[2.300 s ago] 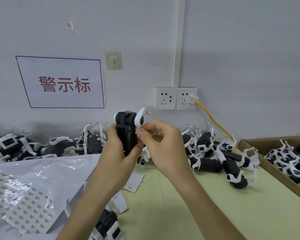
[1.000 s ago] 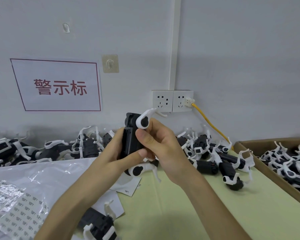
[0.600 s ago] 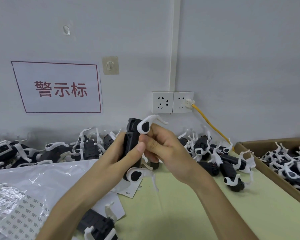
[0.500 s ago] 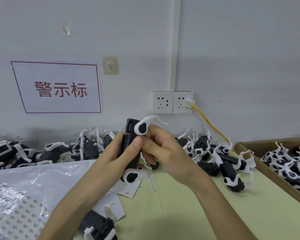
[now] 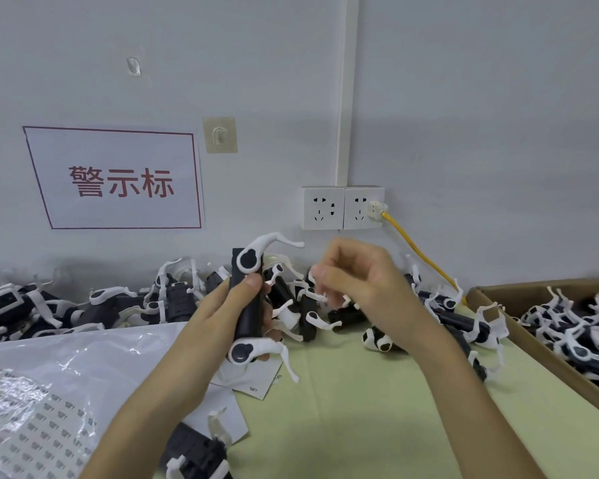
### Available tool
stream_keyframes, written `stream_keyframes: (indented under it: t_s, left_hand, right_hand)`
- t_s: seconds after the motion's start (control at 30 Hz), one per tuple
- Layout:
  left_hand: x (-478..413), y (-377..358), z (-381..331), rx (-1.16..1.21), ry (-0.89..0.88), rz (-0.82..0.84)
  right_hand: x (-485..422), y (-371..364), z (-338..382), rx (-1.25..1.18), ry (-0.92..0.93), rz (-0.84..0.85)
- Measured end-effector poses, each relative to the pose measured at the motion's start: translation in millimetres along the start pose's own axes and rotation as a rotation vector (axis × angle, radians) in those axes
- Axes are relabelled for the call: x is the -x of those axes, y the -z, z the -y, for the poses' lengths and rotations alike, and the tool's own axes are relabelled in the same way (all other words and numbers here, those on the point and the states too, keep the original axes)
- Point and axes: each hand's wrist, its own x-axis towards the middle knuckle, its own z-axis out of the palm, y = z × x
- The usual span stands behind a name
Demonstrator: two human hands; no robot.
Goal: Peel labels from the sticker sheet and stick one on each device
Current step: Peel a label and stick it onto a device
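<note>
Gripping a black device [image 5: 246,305] upright in the left hand [image 5: 218,323], a worker at a pale green table [image 5: 360,420] looks to be midway through labelling one unit, as seen from the head camera. The fingers wrap the body from behind and the thumb [image 5: 253,281] presses its near face, with white clips [image 5: 268,240] jutting out above and below the fist. The right hand [image 5: 357,278] hovers just beside the device without touching it, its fingers curled and thumb drawn against the forefinger. Blur at the fingertips [image 5: 317,273] makes it impossible to say whether they pinch a label or nothing. No label can be made out on the face turned to the camera. The sticker sheet [image 5: 25,433] lies well apart at lower left, partly under glossy plastic wrap [image 5: 83,357], and a small backing slip [image 5: 256,382] sits on the table below the held device. If the label is already on, the next move is probably to set this unit in the cardboard box [image 5: 533,285] at right, which holds more units, and take another from the pile of devices [image 5: 173,299] along the wall. If not, the right hand must reach across for a fresh label and place it squarely on the flat face.
</note>
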Motion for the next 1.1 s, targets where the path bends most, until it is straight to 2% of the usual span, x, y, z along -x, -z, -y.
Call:
stream_keyframes:
  t_s: [0.1, 0.17, 0.27, 0.37, 0.5, 0.8, 0.97, 1.1]
  left_hand:
    - [1, 2, 4, -0.292, -0.140, 0.078]
    - [2, 1, 8, -0.435, -0.169, 0.169]
    - [5, -3, 7, -0.557, -0.224, 0.272]
    - [8, -5, 4, -0.658, -0.235, 0.337]
    - [9, -5, 4, -0.633, -0.164, 0.372]
    - [7, 0, 1, -0.638, -0.255, 0.307]
    - [4, 4, 1, -0.658, -0.280, 0.304]
    - [4, 6, 2, -0.617, -0.209, 0.407]
  right_hand:
    - [2, 12, 11, -0.057, 0.098, -0.055]
    - [4, 13, 16, 0.107, 0.096, 0.063]
    - [8, 4, 16, 0.359, -0.016, 0.288]
    - [8, 1, 16, 0.402, -0.064, 0.313]
    - [9, 5, 17, 0.424, -0.070, 0.321]
    - [8, 0, 15, 0.471, -0.070, 0.257]
    - [9, 6, 14, 0.408, -0.116, 0.313]
    - [12, 11, 15, 0.344, -0.175, 0.385]
